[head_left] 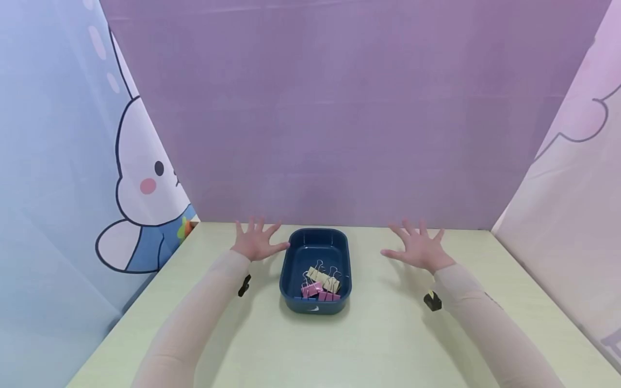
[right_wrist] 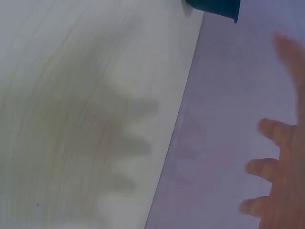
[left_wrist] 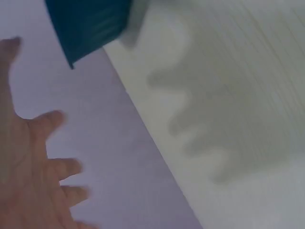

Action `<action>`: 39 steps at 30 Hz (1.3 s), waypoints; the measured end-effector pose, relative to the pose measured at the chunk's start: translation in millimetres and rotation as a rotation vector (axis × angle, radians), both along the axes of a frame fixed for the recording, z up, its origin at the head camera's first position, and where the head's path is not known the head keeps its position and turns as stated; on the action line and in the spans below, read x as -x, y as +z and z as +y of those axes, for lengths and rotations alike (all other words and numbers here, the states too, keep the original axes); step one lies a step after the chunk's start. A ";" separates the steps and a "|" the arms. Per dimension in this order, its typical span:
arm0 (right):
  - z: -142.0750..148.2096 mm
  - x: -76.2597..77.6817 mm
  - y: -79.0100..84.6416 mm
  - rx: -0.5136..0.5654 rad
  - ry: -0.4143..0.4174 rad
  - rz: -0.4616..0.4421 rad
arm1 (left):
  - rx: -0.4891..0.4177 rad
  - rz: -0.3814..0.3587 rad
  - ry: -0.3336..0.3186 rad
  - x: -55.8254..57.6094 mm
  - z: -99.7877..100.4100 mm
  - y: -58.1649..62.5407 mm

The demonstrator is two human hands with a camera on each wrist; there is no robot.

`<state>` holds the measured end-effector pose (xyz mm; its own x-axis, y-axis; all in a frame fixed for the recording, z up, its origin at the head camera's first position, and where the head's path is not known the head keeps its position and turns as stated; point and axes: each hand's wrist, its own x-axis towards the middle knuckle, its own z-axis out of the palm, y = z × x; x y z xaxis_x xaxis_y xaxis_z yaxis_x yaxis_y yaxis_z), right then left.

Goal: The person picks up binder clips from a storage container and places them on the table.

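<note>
A dark blue tray (head_left: 315, 307) stands on the table between the two hands. Inside it, toward the near end, lie several binder clips: a pale yellow binder clip (head_left: 317, 276) and pink binder clips (head_left: 329, 296), with silver wire handles sticking up. Left of the tray, my left hand (head_left: 255, 243) is held above the table with fingers spread, its thumb near the tray's rim. To the right and farther from the tray, my right hand (head_left: 421, 250) is spread the same way. Both hands hold nothing, and each casts a shadow on the table in its wrist view.
The pale wooden table (head_left: 368, 345) ends at the back against a purple cloth (head_left: 339, 118). A blue curtain (head_left: 53, 161) with a cartoon rabbit hangs at the left, and a pink and white curtain (head_left: 572, 205) at the right.
</note>
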<state>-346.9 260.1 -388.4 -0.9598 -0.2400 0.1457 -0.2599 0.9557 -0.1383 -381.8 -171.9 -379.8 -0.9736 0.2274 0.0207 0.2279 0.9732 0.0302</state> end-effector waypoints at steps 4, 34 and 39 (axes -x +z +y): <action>-0.9 -0.2 1.4 0.000 0.036 -0.048 | -0.138 -0.123 0.007 2.9 0.6 3.2; -4.9 -0.5 -1.5 0.094 0.042 -0.119 | -0.853 -0.717 0.220 -39.4 21.3 8.3; -6.0 -0.8 -2.3 0.100 0.041 -0.123 | -0.842 -0.686 0.251 -38.3 22.7 7.7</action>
